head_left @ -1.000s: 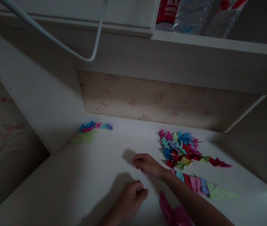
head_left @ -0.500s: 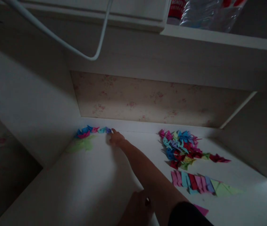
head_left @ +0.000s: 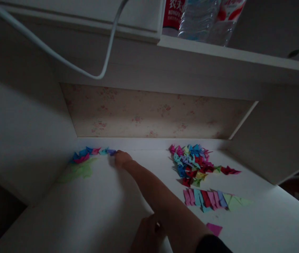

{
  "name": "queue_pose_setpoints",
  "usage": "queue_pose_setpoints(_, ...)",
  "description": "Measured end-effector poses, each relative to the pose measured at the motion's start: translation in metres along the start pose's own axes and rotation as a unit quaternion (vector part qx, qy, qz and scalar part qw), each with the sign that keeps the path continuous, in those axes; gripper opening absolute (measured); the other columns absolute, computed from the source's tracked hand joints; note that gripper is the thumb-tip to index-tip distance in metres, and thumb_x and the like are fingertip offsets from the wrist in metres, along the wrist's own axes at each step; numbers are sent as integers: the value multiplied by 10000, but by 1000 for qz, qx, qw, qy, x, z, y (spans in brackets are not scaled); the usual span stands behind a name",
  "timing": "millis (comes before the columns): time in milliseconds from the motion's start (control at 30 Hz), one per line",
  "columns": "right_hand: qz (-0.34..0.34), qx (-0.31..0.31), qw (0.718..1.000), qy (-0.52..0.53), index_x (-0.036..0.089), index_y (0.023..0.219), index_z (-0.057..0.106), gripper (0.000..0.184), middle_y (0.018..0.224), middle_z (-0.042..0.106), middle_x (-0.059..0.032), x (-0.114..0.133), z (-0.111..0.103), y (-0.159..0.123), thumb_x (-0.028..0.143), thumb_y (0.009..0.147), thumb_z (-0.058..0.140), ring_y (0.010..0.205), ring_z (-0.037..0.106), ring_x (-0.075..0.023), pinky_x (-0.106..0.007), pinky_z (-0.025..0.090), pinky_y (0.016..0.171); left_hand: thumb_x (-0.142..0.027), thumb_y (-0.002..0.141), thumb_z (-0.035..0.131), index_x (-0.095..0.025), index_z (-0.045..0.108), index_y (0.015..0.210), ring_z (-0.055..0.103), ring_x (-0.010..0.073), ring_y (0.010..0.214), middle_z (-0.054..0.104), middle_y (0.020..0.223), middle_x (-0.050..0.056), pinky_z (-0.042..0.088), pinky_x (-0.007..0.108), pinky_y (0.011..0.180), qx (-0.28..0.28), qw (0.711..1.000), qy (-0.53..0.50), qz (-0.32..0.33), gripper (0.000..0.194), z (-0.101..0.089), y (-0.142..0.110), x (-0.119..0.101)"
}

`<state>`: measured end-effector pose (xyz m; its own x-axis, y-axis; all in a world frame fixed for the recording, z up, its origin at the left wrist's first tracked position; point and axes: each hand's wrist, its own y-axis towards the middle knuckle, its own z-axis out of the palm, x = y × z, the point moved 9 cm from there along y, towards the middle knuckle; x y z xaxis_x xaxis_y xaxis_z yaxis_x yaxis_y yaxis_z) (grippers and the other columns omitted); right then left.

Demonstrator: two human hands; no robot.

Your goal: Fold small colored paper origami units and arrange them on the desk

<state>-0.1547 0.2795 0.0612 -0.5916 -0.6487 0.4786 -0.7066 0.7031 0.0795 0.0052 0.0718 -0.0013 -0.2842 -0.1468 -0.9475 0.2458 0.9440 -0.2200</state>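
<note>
My right hand (head_left: 121, 159) reaches far forward on the white desk (head_left: 107, 207). Its fingers are bunched together against the purple piece (head_left: 112, 152) at the right end of a short row of small folded coloured papers (head_left: 86, 154) by the back wall. In the dim light I cannot see whether the fingers grip it. My left hand (head_left: 146, 238) rests curled at the bottom edge, partly behind my right forearm; its contents are hidden. A pile of folded coloured papers (head_left: 194, 163) lies to the right, with a row of flat coloured slips (head_left: 210, 199) in front of it.
A green sheet (head_left: 79, 170) lies in front of the left row, and a loose pink slip (head_left: 214, 229) sits near my arm. A white cable (head_left: 59, 59) hangs overhead. Plastic bottles (head_left: 199, 17) stand on the upper shelf. Side panels close in the desk on both sides.
My right hand went from the desk's middle out to the left row of folded papers and now rests at its right end. The left hand drew back toward me. The view shifted right.
</note>
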Motion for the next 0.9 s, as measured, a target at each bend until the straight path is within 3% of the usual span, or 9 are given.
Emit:
queue_pose_setpoints(167,25,-101,990,100,194,1032,660,216,1092,665,-54,-17,-28,-62,142,863,536,1040,588,-201,-338,416,948,-418,791,522,-170,500,634,417,117,583,434,587,-42,296,230,547,-66,996,-55,13,294,-10,3,1)
queue_pose_setpoints(367,93,-187,946,248,154,1056,620,286,947,688,-71,-56,-46,-199,302,920,416,806,646,-166,-283,508,725,-545,746,554,-207,391,640,229,59,431,272,520,-105,173,192,419,-183,953,-240,-11,390,-37,6,15)
queue_pose_setpoints(467,115,-204,926,295,146,1018,621,308,834,669,-63,-69,-48,-265,363,908,430,731,635,-168,-280,504,656,-572,708,586,-211,429,742,229,40,414,318,558,-109,146,166,406,-201,928,-313,-28,395,-38,4,15)
queue_pose_setpoints(567,104,-231,900,354,182,869,671,216,879,630,-54,-73,-49,-313,356,857,543,754,603,-166,-279,481,679,-593,693,603,-206,486,851,278,34,424,378,605,-98,172,153,407,-193,929,-313,-33,434,-34,-1,9)
queue_pose_setpoints(733,68,-254,896,359,240,858,716,163,964,628,-72,-68,-53,-340,323,857,576,911,587,-209,-323,460,807,-557,746,607,-164,581,875,265,47,430,348,555,-95,174,181,403,-132,971,-200,16,415,-23,-3,-4)
queue_pose_setpoints(900,65,-252,892,371,249,905,722,187,1000,646,-73,-71,-51,-336,345,869,565,954,591,-217,-333,450,845,-528,733,637,-147,630,897,293,60,438,398,559,-78,201,202,416,-142,977,-154,28,415,-24,-1,1)
